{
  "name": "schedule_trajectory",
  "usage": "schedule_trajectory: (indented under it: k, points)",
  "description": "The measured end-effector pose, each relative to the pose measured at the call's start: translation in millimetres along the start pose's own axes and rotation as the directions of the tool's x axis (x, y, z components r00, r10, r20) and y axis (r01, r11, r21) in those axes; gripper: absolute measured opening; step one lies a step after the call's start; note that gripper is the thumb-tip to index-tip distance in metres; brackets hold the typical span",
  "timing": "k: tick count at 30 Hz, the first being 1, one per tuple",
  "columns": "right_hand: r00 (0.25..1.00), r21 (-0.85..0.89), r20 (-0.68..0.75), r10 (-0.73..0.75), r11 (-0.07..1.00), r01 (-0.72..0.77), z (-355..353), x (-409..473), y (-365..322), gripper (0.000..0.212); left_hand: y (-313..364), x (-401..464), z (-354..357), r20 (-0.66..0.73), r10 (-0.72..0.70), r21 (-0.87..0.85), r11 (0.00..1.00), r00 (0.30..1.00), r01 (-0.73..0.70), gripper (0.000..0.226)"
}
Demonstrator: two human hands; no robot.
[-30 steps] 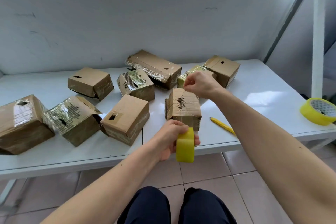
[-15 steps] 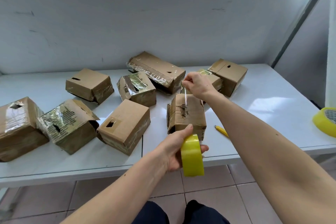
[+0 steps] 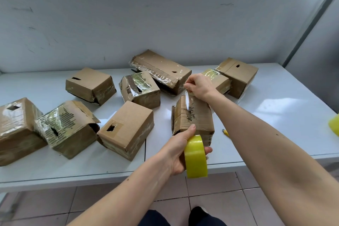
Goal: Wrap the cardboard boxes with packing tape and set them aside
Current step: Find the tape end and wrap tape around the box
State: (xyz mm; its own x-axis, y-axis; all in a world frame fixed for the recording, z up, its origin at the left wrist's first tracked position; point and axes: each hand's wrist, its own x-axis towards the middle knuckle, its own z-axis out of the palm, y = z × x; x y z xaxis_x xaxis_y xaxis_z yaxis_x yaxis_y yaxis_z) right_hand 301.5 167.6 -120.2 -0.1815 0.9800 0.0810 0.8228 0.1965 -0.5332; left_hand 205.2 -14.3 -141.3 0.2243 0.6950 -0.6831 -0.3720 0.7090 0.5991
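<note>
Lifted higher, the right hand (image 3: 199,86) pinches the clear tape strip (image 3: 187,100) beyond the battered brown cardboard box (image 3: 192,117); nearer, the left hand (image 3: 180,152) grips the yellow tape roll (image 3: 196,157), strip running lengthwise between.

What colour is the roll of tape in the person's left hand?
Yellow. The tape roll in the left hand shows clearly in the head view.

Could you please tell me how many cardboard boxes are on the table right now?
9 cardboard boxes: far left, torn-open one, back left, centre front, striped, long back box, one being taped, partly hidden one, back right. Others could lie out of view.
</note>
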Motion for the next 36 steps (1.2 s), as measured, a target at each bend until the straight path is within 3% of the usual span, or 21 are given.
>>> schedule_trajectory:
  k: [4, 10, 22, 29, 32, 36]
  points:
    - [1.0, -0.045, -0.013, 0.023, 0.999, -0.023, 2, 3, -1, 0.013, 5, 2, 0, 0.01, -0.01, -0.002, 1.0, 1.0, 0.01, 0.054]
    - [0.998, -0.081, -0.044, 0.035, 0.996, -0.039, 7, 9, 6, 0.011, 5, -2, 3, 0.011, -0.055, -0.031, 0.998, 0.998, 0.056, 0.033]
    - [0.997, -0.184, -0.077, -0.024, 0.983, 0.009, 15, 0, 9, 0.014, 1, 5, -1, -0.031, -0.079, -0.079, 0.994, 0.996, 0.076, 0.03]
    - [0.997, -0.219, -0.071, 0.04, 0.974, -0.055, 16, 2, 6, 0.019, 4, 3, -1, -0.013, -0.102, -0.104, 0.99, 0.995, 0.1, 0.025]
    - [0.991, -0.194, -0.117, 0.057, 0.978, -0.079, 17, 1, 5, 0.031, 5, 2, 1, -0.003, -0.108, -0.117, 0.987, 0.994, 0.107, 0.024]
    - [0.958, -0.122, -0.286, -0.036, 0.992, 0.001, 14, -9, 1, 0.021, 6, 2, 2, -0.009, -0.105, -0.103, 0.989, 0.994, 0.104, 0.025]
